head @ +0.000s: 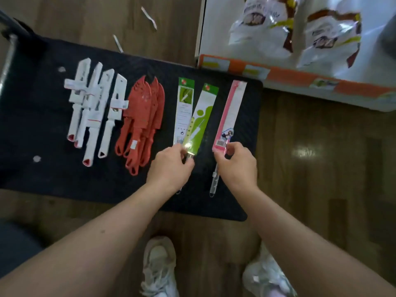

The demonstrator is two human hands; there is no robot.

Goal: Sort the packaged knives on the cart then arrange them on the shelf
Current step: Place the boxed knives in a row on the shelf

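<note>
Lying on the black cart [42,125], white knives [94,108] sit at frame left, red knives [141,123] beside them. At centre the left hand [171,166] pinches the green packs [192,116]; the right hand [235,161] grasps the pink pack [230,114].

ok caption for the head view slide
Left hand grips green knife pack, right hand pink pack, on black cart.

On the black cart [32,129], white knives [94,108] lie left, red knives [141,123] centre; the left hand [171,166] pinches a green pack [201,121], the right hand [237,161] a pink pack [230,116].
</note>
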